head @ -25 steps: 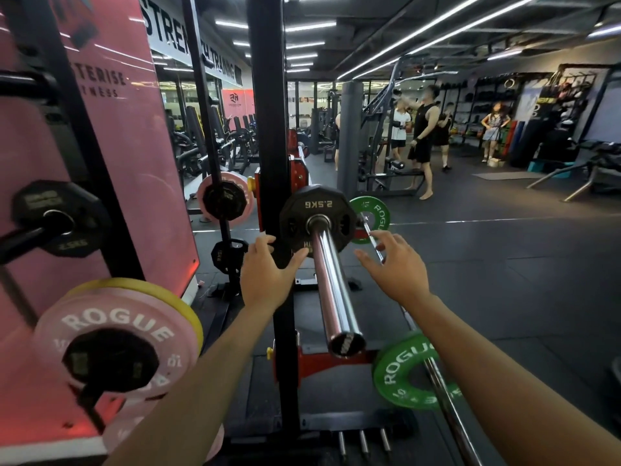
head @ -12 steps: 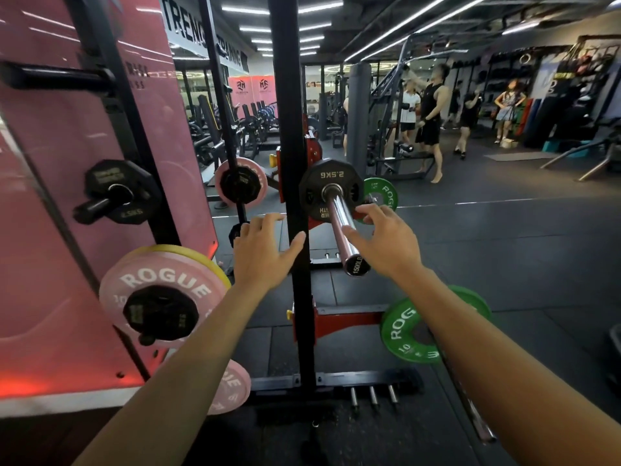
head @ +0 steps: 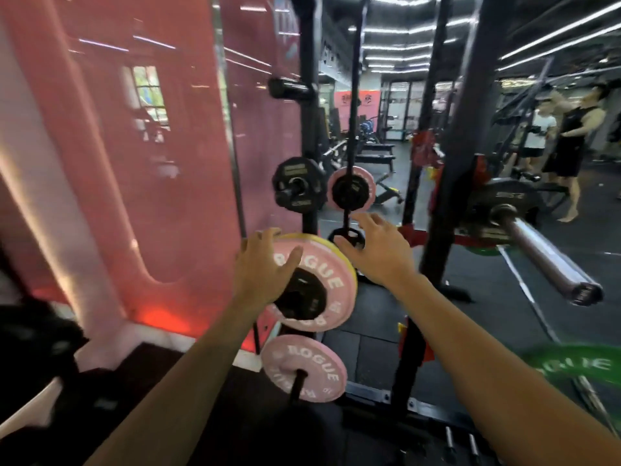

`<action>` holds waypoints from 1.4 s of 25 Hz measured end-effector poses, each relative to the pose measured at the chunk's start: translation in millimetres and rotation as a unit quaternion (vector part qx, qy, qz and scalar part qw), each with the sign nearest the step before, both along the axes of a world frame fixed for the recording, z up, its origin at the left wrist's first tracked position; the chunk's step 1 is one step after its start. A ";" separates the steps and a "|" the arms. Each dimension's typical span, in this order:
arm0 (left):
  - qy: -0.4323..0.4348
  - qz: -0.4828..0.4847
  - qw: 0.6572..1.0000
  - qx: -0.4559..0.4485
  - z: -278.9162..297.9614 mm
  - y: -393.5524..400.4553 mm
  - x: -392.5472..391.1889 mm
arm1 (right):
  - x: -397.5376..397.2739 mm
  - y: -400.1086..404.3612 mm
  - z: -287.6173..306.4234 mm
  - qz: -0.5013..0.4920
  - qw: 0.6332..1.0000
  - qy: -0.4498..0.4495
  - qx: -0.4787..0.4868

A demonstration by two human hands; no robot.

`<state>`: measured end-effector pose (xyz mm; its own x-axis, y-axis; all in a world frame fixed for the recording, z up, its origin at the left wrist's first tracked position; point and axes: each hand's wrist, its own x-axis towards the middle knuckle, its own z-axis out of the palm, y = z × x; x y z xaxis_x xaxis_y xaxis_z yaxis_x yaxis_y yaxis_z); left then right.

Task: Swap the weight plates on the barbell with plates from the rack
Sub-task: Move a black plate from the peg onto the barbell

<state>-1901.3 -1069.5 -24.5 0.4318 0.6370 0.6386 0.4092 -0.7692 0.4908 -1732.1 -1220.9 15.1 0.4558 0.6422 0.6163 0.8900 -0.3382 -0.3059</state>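
A pink ROGUE plate (head: pixel 331 284) hangs on a rack peg at centre, a small black plate (head: pixel 302 297) in front of it and a yellow plate edge behind. My left hand (head: pixel 262 267) lies spread over its left face, fingers apart. My right hand (head: pixel 373 250) hovers open just right of its top edge. The barbell sleeve (head: pixel 551 260) juts out at right, carrying a black 2.5 kg plate (head: pixel 504 196). A lower pink plate (head: pixel 304 373) hangs beneath.
Higher on the rack upright (head: pixel 311 129) hang a black plate (head: pixel 297 186) and a pink plate (head: pixel 351 188). A green plate (head: pixel 578 364) lies on the floor at right. Two people (head: pixel 568 146) stand far right. A pink wall (head: pixel 151 163) fills the left.
My view swung left from the barbell toward the rack. Both hands left the barbell's black plate and now reach the pink ROGUE plate on the rack.
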 end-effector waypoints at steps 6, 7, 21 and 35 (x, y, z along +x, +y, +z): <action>0.027 0.062 0.998 -0.018 -5.0 79.3 -85.2 | -72.2 108.0 -9.5 0.046 0.999 0.000 0.007; 0.029 0.061 0.998 -0.019 -5.4 88.0 -86.3 | -72.3 117.3 -9.8 0.043 0.999 0.008 0.011; 0.023 -0.001 1.000 -0.018 -3.6 243.0 75.3 | 92.9 223.0 -3.4 -0.074 0.996 0.024 0.042; 0.045 -0.088 0.995 -0.009 0.3 386.3 224.2 | 203.5 320.6 -17.1 -0.171 0.984 0.026 0.032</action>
